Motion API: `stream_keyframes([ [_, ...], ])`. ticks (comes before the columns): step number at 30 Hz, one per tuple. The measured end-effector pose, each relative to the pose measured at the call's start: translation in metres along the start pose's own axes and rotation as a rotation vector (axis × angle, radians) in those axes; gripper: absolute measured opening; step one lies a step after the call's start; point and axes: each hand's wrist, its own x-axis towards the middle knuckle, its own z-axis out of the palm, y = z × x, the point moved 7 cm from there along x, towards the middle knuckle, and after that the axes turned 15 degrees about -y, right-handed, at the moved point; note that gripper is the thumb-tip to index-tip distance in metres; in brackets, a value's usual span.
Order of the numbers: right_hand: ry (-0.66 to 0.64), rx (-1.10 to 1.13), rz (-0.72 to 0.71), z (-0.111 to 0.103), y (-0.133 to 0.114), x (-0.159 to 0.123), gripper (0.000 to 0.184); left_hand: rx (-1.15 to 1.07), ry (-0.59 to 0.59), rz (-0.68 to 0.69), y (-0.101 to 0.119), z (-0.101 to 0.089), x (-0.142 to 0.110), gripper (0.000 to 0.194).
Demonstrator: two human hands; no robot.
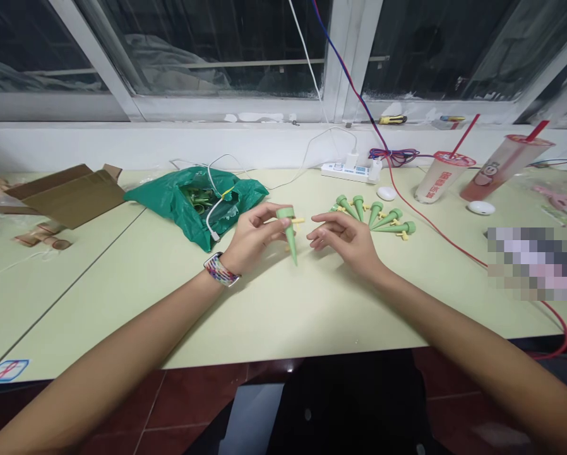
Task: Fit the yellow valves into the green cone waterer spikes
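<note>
My left hand [257,235] is closed on a light green watering spike [290,235], its fingers pinching the capped top. The spike's tip points down over the table, and a yellow valve sticks out of its side toward the right. Just right of it, my right hand [345,240] hovers with curled fingers apart and holds nothing. Behind my right hand, several similar watering spikes [382,219] lie fanned out on the table. To the left of my left hand sits a torn green plastic bag [170,196] with green pieces inside.
On the pale table [283,322], a cardboard box [70,189] lies left. A power strip [347,172] stands near the wall. Two drink cups [442,180] with red straws are at right. A red cable [435,230] crosses the table; a white cable [210,218] lies over the bag.
</note>
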Motion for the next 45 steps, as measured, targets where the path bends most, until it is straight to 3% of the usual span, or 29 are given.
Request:
stream_keyframes([
  [2,-0.039,-0.262,-0.035,0.004,0.002,-0.001,0.024,-0.072,0.097,0.012,0.000,-0.015,0.002,0.029],
  [6,-0.329,-0.792,-0.215,0.036,0.005,-0.001,0.031,-0.165,0.218,-0.015,-0.008,-0.034,0.004,0.027],
  [11,-0.448,-0.951,-0.273,0.054,0.007,0.000,0.028,-0.158,0.222,-0.032,-0.014,-0.034,0.003,0.028],
  [19,-0.338,-0.852,-0.285,0.038,0.001,-0.002,0.025,-0.092,0.154,-0.073,-0.023,-0.033,0.005,0.029],
  [28,-0.079,-0.647,-0.255,0.013,-0.009,-0.001,0.032,0.247,-0.025,-0.042,-0.010,-0.005,0.000,0.038],
  [31,-0.047,-0.569,-0.198,0.009,-0.005,0.001,0.030,0.261,-0.041,-0.045,-0.009,-0.001,-0.001,0.039],
  [36,0.049,-0.286,-0.002,-0.003,0.011,0.003,0.012,0.257,-0.026,-0.057,-0.012,-0.002,-0.001,0.039],
  [40,0.054,-0.097,0.036,-0.003,0.019,0.003,0.019,0.236,-0.046,-0.076,-0.017,-0.001,-0.001,0.041],
  [45,0.033,-0.142,0.036,0.000,0.017,0.003,0.021,0.193,-0.055,-0.093,-0.019,0.000,-0.001,0.041],
])
